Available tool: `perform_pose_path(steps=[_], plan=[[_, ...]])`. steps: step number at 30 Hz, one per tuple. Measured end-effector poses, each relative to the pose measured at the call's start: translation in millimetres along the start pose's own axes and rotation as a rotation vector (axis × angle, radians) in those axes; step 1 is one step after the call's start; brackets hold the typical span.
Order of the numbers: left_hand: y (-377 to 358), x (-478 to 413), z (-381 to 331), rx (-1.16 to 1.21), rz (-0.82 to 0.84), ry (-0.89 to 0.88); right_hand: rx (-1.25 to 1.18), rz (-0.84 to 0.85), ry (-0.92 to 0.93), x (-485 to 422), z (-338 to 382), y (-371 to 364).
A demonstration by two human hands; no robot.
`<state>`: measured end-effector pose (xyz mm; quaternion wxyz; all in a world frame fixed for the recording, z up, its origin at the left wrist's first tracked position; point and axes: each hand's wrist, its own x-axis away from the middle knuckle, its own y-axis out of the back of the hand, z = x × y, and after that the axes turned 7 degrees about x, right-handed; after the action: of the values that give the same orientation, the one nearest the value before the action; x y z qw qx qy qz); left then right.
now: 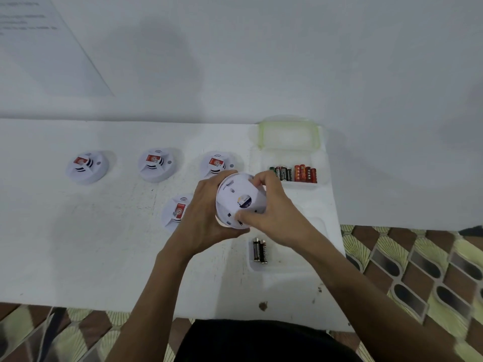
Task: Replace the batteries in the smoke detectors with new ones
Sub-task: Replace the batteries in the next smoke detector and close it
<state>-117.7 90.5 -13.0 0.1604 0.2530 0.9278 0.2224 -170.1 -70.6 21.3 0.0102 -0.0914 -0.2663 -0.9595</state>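
Note:
I hold a white round smoke detector (239, 198) above the table with its underside turned up toward me. My left hand (205, 218) grips its left rim from below. My right hand (271, 207) grips its right side, thumb on the back plate and fingers curled over the top edge. A small opening in the back shows a dark and yellow part inside. Several more detectors lie face up on the table: one at far left (87, 167), one further right (156, 164), one behind my hands (217, 163), one partly hidden by my left hand (175, 211).
A clear tray (321, 163) at the right holds several black and red batteries (294, 173). A green-rimmed lid (288, 135) lies behind it. A second clear tray (254, 266) near me holds two dark batteries (260, 250). The white table (104, 244) ends at a patterned floor (418, 270).

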Motion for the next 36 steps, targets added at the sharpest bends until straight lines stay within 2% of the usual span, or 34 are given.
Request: perform_pose_path(steps=[3,5,7,9,13,19,24,26,28,31,34,36], plan=[[10.6,-0.4,7.8,-0.063,-0.042,0.042,0.089,-0.065,0.142,-5.2,-2.0,-0.5],[19.4,0.3,15.2,-0.064,-0.024,0.075,0.035,-0.123,0.23,-8.4,-4.4,2.3],[27.2,3.7,21.0,-0.075,-0.057,0.019,-0.076,-0.167,0.236,-12.6,-6.1,10.1],[33.3,9.0,21.6,-0.056,-0.109,0.035,-0.152,-0.186,0.18,-19.5,-9.2,17.9],[40.2,15.1,19.9,-0.003,-0.15,0.06,0.008,-0.013,0.08,-40.0,-28.7,15.1],[41.0,12.8,23.8,0.01,-0.162,0.031,0.444,0.159,0.163,-63.6,-44.7,-5.0],[35.5,10.2,27.2,0.046,-0.144,0.054,0.58,0.35,0.151,-74.2,-51.4,-16.6],[33.9,9.4,27.5,0.026,-0.13,0.049,0.596,0.372,0.126,-74.8,-54.6,-16.4],[31.3,8.7,29.3,0.024,-0.131,0.07,0.547,0.325,0.132,-71.7,-56.0,-14.8],[28.8,8.6,35.8,0.055,-0.11,0.032,0.402,0.153,0.16,-59.8,-54.1,-10.1],[30.8,7.1,23.6,0.014,-0.137,0.023,0.132,-0.049,0.175,-41.7,-42.9,-6.0],[31.2,4.9,17.3,0.006,-0.156,0.01,-0.055,-0.115,0.142,-28.8,-32.7,-5.9]])
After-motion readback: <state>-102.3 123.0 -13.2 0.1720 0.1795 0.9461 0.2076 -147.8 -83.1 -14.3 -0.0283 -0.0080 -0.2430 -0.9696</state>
